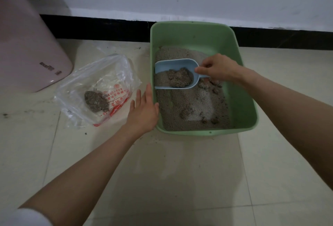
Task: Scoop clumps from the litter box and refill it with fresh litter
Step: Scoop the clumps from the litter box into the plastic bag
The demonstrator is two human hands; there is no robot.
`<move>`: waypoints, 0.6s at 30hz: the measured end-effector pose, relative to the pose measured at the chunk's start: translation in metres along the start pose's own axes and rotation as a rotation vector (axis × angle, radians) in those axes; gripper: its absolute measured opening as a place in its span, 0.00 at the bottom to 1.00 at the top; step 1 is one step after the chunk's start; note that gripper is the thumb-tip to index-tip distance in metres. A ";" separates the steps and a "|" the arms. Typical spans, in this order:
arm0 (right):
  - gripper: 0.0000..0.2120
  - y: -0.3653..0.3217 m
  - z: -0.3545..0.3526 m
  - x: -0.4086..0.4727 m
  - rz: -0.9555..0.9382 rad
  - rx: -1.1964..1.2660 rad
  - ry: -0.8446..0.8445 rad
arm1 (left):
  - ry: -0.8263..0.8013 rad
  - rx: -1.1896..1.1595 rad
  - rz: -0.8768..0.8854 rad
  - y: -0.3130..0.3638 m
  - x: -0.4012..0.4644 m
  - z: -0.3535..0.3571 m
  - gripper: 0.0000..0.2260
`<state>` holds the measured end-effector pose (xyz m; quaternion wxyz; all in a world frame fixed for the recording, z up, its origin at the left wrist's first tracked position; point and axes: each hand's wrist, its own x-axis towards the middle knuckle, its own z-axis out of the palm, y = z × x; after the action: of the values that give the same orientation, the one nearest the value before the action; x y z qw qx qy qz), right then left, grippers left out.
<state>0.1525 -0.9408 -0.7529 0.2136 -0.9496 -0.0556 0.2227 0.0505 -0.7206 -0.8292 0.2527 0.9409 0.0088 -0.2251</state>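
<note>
A green litter box (243, 85) sits on the floor against the wall, holding grey litter (180, 107) with several darker clumps. My right hand (219, 68) grips the handle of a light blue scoop (173, 65) inside the box; a large clump (180, 77) and some loose litter lie in the scoop. My left hand (143, 109) rests flat and open against the box's outer left wall, thumb on the rim. Left of the box lies a clear plastic bag (100, 89) with red print, with one clump (96, 101) inside.
A pink rounded bin (27, 45) stands at the far left by the wall. A black baseboard (100, 29) runs behind everything. The floor is pale tile (171, 180) with scattered litter grains near the box and bag.
</note>
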 end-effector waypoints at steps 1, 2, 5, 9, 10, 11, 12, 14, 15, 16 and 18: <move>0.12 0.000 -0.001 0.000 -0.007 0.012 -0.009 | -0.003 0.001 -0.001 0.000 0.001 0.000 0.28; 0.12 0.000 -0.002 0.000 -0.014 0.013 -0.014 | -0.005 0.001 -0.003 0.000 0.001 0.000 0.28; 0.15 -0.001 -0.004 0.001 -0.020 0.006 -0.020 | -0.005 0.001 -0.005 -0.001 0.002 0.000 0.28; 0.16 -0.008 -0.010 0.004 -0.036 -0.064 -0.014 | -0.004 -0.003 -0.009 -0.001 0.001 0.001 0.28; 0.16 -0.010 -0.012 0.005 -0.042 -0.084 -0.013 | -0.003 -0.001 -0.010 -0.001 0.001 0.001 0.28; 0.16 -0.013 -0.015 0.006 -0.048 -0.102 -0.013 | -0.001 0.001 -0.010 -0.001 0.002 0.001 0.28; 0.15 -0.015 -0.017 0.006 -0.053 -0.128 -0.013 | 0.000 0.002 -0.008 -0.001 0.001 0.001 0.28; 0.13 -0.021 -0.022 0.007 -0.066 -0.190 -0.011 | 0.000 0.003 -0.006 -0.001 0.001 0.001 0.28; 0.13 -0.023 -0.023 0.008 -0.071 -0.212 -0.012 | 0.000 0.004 -0.006 0.000 0.001 0.000 0.28; 0.12 -0.025 -0.024 0.009 -0.073 -0.227 -0.017 | 0.000 0.004 -0.007 0.000 0.001 0.000 0.28; 0.12 -0.029 -0.026 0.009 -0.072 -0.243 -0.028 | -0.001 0.003 -0.010 0.000 0.001 0.000 0.28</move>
<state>0.1720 -0.9226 -0.7226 0.1041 -0.9626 -0.1192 0.2199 0.0510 -0.7204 -0.8299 0.2500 0.9412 0.0131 -0.2267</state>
